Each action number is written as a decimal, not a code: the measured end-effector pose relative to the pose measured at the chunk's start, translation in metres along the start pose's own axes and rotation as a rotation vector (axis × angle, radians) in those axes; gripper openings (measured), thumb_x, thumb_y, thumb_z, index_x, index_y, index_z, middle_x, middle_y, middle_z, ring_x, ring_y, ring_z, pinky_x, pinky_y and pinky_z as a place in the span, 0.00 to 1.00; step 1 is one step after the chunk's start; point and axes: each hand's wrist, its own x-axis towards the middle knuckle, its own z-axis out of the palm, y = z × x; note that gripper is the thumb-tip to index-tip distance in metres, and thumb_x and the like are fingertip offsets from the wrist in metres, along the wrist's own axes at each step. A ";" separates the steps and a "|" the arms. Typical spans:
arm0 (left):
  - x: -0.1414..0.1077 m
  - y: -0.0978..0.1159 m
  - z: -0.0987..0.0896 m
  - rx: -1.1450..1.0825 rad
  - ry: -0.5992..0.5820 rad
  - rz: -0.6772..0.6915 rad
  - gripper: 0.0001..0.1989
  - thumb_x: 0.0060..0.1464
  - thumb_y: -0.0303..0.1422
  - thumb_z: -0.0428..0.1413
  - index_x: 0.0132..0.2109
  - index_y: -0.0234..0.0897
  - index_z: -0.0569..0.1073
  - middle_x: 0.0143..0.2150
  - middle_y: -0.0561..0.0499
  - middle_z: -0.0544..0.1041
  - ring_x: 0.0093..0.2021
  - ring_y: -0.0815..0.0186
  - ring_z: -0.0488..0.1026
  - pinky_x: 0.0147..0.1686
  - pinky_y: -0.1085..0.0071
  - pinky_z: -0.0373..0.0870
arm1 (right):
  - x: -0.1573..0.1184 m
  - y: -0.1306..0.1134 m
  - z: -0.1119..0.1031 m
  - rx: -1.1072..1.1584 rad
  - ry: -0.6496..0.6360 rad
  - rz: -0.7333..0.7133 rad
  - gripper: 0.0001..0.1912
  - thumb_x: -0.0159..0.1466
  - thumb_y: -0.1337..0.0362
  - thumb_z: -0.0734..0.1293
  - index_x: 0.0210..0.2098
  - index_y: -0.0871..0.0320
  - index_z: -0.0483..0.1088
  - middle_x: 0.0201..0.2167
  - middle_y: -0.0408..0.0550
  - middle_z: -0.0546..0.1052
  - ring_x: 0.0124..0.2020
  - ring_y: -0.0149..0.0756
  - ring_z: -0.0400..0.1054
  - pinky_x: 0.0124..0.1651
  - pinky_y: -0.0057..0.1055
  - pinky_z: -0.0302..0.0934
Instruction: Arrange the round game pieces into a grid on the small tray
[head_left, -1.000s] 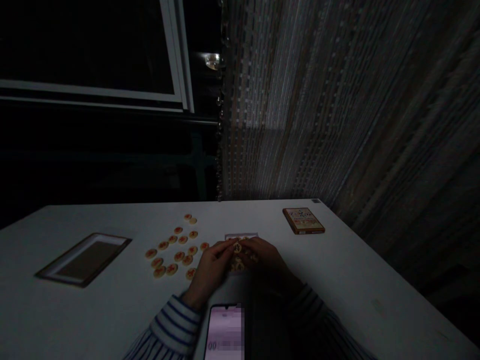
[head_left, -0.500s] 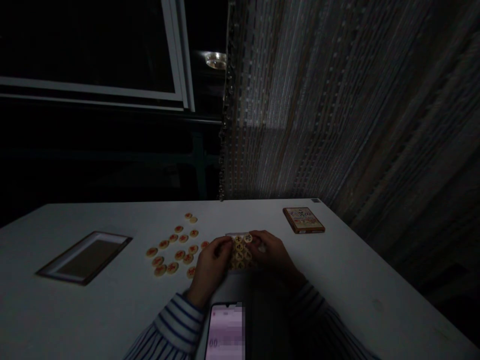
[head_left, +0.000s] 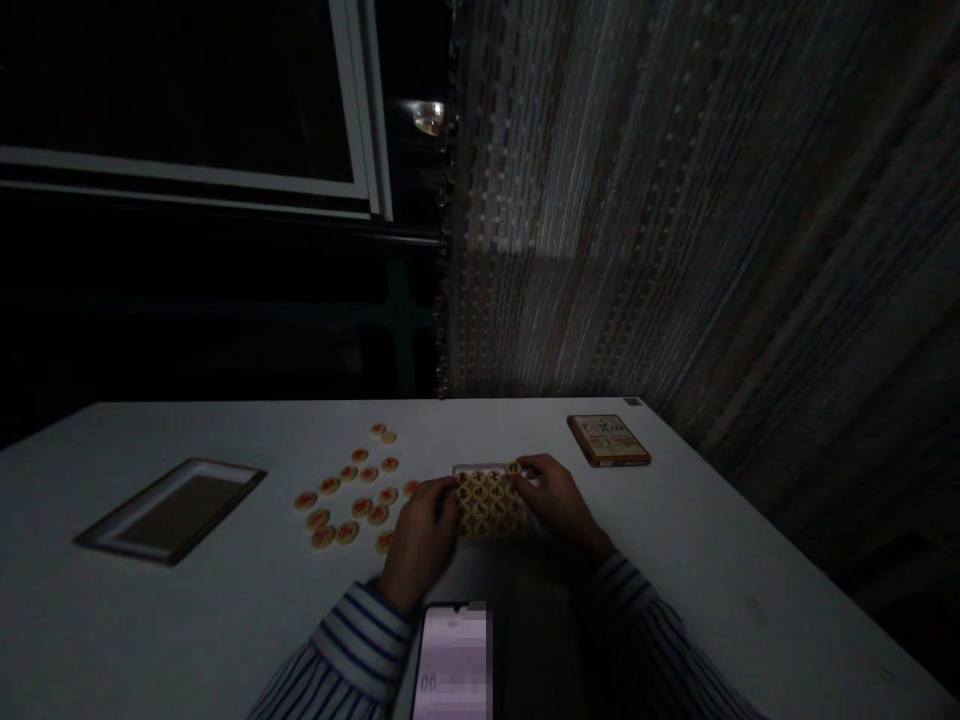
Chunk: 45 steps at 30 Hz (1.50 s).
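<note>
Between my hands lies a shallow tray (head_left: 480, 467) filled with rows of round Chinese chess pieces (head_left: 489, 508) with dark characters. My left hand (head_left: 421, 535) is closed at the tray's left edge, thumb and fingers pinching it there. My right hand (head_left: 559, 500) holds one Chinese chess piece (head_left: 514, 467) by its fingertips over the tray's far right corner. Its lower fingers hide part of the tray's right side. To the left of the tray, several red-marked Chinese chess pieces (head_left: 362, 507) lie loose on the white table (head_left: 225, 620).
An open, shallow box part (head_left: 169, 510) lies at the left. A closed, printed box (head_left: 609, 440) rests at the far right. Close to me, a lit phone (head_left: 453, 660) lies between my forearms. A string curtain (head_left: 570, 200) hangs behind the table. The room is dim.
My right hand has moved the piece from above the tray's middle columns to its far right corner, uncovering more pieces. My left hand stays at the left edge.
</note>
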 end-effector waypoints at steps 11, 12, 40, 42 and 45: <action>-0.001 -0.001 0.002 0.088 -0.013 0.027 0.16 0.53 0.30 0.44 0.45 0.33 0.71 0.43 0.43 0.74 0.45 0.62 0.70 0.46 0.65 0.64 | 0.002 0.004 0.005 -0.094 -0.052 -0.007 0.14 0.57 0.60 0.63 0.39 0.60 0.71 0.36 0.50 0.73 0.36 0.35 0.66 0.41 0.31 0.59; -0.001 -0.001 0.002 0.088 -0.014 0.024 0.16 0.52 0.30 0.44 0.45 0.33 0.71 0.43 0.43 0.74 0.45 0.62 0.70 0.46 0.66 0.65 | 0.002 0.003 0.005 -0.099 -0.055 -0.004 0.14 0.57 0.60 0.63 0.40 0.60 0.71 0.36 0.50 0.73 0.37 0.35 0.66 0.41 0.31 0.59; -0.001 -0.001 0.003 0.084 -0.037 -0.002 0.15 0.52 0.29 0.46 0.46 0.32 0.69 0.44 0.43 0.73 0.46 0.62 0.69 0.46 0.65 0.65 | 0.003 -0.004 0.003 -0.237 -0.104 0.048 0.14 0.58 0.61 0.60 0.41 0.59 0.70 0.39 0.48 0.73 0.40 0.34 0.65 0.43 0.28 0.54; -0.001 0.000 0.003 0.086 -0.053 -0.005 0.15 0.52 0.29 0.45 0.46 0.31 0.69 0.44 0.43 0.73 0.46 0.62 0.69 0.46 0.65 0.65 | 0.002 -0.004 0.003 -0.245 -0.116 0.043 0.14 0.59 0.61 0.59 0.41 0.58 0.70 0.40 0.48 0.72 0.41 0.34 0.64 0.44 0.28 0.54; -0.001 0.001 0.002 0.090 -0.072 -0.009 0.16 0.53 0.29 0.45 0.46 0.31 0.69 0.45 0.43 0.73 0.46 0.62 0.69 0.47 0.64 0.64 | 0.003 -0.004 0.003 -0.272 -0.144 0.036 0.14 0.60 0.61 0.58 0.41 0.58 0.70 0.41 0.48 0.72 0.43 0.34 0.63 0.45 0.28 0.53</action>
